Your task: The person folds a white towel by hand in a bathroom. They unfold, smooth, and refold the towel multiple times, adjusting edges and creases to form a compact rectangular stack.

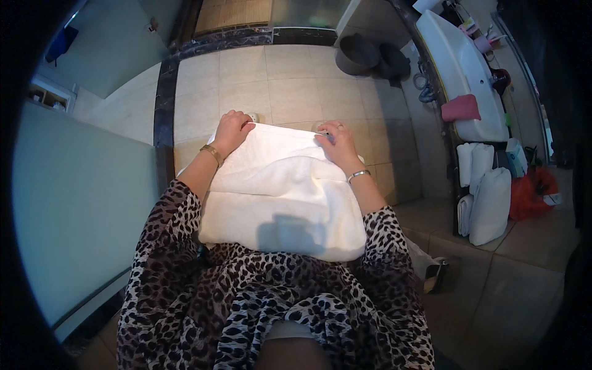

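A white towel [282, 194] lies folded in layers across my lap, its far edge drawn fairly straight between my hands. My left hand [231, 131] pinches the far left corner between thumb and fingers. At the far right corner, my right hand [336, 141] has thumb and fingers on the edge of the cloth. A loose fold bulges across the towel's middle, and a dark shadow falls on its near part. What lies beneath the towel is hidden.
Dark buckets [356, 54] stand on the tiled floor ahead. To the right are a white washbasin [467, 78] with a pink cloth [461, 107] over its rim, rolled white towels [481, 162], a white bundle [491, 206] and a red plastic bag [534, 194]. A frosted glass panel [83, 208] stands left.
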### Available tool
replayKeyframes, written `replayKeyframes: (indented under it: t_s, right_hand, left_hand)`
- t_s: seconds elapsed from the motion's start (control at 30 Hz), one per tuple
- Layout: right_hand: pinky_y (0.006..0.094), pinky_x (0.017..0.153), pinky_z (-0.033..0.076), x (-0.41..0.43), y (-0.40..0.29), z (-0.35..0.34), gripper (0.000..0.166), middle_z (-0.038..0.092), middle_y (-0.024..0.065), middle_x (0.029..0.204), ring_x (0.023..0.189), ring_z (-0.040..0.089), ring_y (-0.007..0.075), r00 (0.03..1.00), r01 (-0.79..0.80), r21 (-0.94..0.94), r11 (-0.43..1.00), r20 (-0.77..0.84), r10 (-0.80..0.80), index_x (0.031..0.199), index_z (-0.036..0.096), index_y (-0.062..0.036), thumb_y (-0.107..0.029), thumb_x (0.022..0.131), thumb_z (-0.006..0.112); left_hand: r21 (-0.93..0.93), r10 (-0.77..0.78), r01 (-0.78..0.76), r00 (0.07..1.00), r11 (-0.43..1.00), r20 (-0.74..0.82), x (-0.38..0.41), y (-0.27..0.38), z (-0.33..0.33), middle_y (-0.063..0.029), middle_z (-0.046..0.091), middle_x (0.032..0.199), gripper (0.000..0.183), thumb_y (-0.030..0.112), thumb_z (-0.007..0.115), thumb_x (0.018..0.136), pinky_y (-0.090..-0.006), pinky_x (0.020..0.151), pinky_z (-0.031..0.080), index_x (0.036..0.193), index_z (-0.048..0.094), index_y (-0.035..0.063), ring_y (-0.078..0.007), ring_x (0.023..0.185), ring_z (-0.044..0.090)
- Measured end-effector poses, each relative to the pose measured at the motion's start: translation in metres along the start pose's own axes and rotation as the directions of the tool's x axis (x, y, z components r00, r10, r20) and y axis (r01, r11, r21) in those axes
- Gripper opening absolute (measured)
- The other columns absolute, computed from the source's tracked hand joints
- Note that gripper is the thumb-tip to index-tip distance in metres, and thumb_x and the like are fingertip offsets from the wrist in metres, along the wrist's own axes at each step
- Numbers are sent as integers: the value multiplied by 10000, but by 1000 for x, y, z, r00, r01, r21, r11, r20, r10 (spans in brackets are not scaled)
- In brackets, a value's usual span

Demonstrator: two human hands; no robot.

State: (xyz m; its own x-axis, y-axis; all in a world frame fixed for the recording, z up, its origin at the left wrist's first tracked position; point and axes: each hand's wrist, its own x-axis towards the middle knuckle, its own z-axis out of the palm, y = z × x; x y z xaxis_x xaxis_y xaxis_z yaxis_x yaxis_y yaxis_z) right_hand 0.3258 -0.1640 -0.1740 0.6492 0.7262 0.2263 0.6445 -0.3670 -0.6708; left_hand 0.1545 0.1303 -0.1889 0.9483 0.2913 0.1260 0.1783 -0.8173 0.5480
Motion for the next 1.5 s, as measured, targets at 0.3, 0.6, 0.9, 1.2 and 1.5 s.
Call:
replayKeyframes:
  t_s: [0.3, 0.6, 0.9, 1.2, 1.5]
  right_hand:
    - [417, 965, 463, -85, -61, -56, 251, 696, 125, 1178, 1079, 624, 312, 976, 184, -148, 972, 149, -162, 999, 744, -39, -254, 870, 753]
    - [425, 1016, 451, -118, -100, -74, 345, 668, 215, 1238, 1174, 601, 356, 972, -188, -4, 982, 142, 187, 1074, 740, -13, -271, 848, 786]
    - [462, 1105, 363, -142, -180, -105, 529, 616, 190, 1298, 1295, 509, 357, 912, 63, -144, 988, 409, 1, 1239, 660, -19, -307, 816, 793]
    - [539, 1206, 199, -157, -195, -126, 775, 367, 149, 1575, 1491, 278, 334, 738, 17, -219, 976, 661, 135, 1462, 490, -91, -121, 757, 810]
    - [526, 1095, 339, -166, -163, -82, 761, 564, 176, 1352, 1258, 517, 355, 895, 166, -399, 902, 445, 32, 1400, 560, -114, -15, 669, 747]
  left_hand:
    - [17, 6, -5, 998, 1000, -56, -5, 0, -3, -115, 664, 878, 143, 169, 707, 865, -404, 858, 474, 857, 737, 29, -317, 931, 581]
    - [45, 28, -25, 997, 999, -73, 1, -4, 5, -115, 667, 874, 142, 175, 701, 865, -418, 861, 476, 849, 738, 39, -318, 941, 585]
    - [-84, 63, -73, 992, 994, -111, -22, 19, -30, -118, 657, 1101, 257, 106, 723, 842, -402, 920, 480, 1093, 694, 61, -309, 1076, 580]
    - [-271, 321, -216, 838, 938, 441, -176, 134, -147, -180, 545, 1346, 638, 144, 791, 746, -479, 1078, 402, 1343, 582, 63, -360, 1254, 508]
    - [33, 157, -171, 953, 985, 260, -207, 113, -119, -185, 545, 1357, 785, 31, 752, 641, -499, 1048, 405, 1393, 527, 56, -395, 1237, 515]
